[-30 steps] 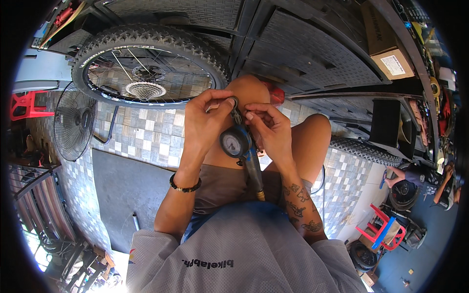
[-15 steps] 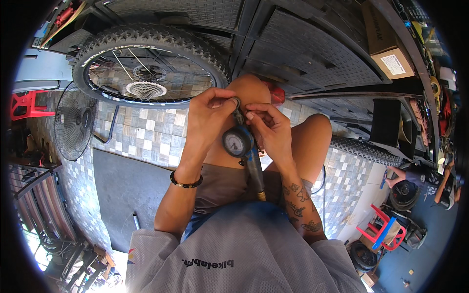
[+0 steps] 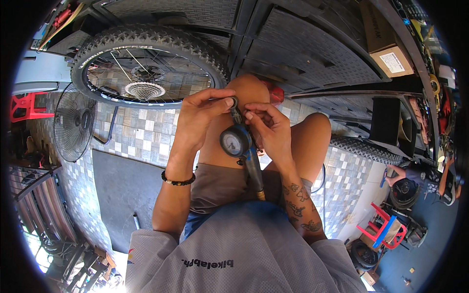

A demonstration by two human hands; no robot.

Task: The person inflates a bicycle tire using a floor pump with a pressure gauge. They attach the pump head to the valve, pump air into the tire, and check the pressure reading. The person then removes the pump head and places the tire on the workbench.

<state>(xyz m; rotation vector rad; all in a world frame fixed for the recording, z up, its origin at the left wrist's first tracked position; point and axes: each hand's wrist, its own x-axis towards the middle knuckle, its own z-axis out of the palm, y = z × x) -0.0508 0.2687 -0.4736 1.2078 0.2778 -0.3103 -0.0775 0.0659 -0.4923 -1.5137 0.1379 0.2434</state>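
Observation:
Above my lap is a tyre inflator with a round dial gauge [image 3: 234,141], a dark grip [image 3: 253,171] and a brass hose fitting [image 3: 261,195] at its lower end. My left hand [image 3: 195,119] pinches the ring-shaped end piece [image 3: 235,103] at the inflator's top between thumb and forefinger. On the other side my right hand [image 3: 272,128] is closed beside the inflator's neck, thumb and fingertips together. What those right fingertips pinch is too small to make out. Part of the inflator's right side is hidden behind that hand.
A bicycle wheel [image 3: 93,51] with knobbly tyre and cassette leans against black drawers [image 3: 288,53] ahead. A standing fan [image 3: 73,124] is at the left, and a dark mat [image 3: 124,190] covers tiles nearby. Another person [image 3: 425,178] is at far right beside a red stool [image 3: 381,227].
My left hand has shifted slightly left, its thumb and forefinger a little less bunched. The gauge and end piece have tilted slightly left with it. My right hand has hardly moved.

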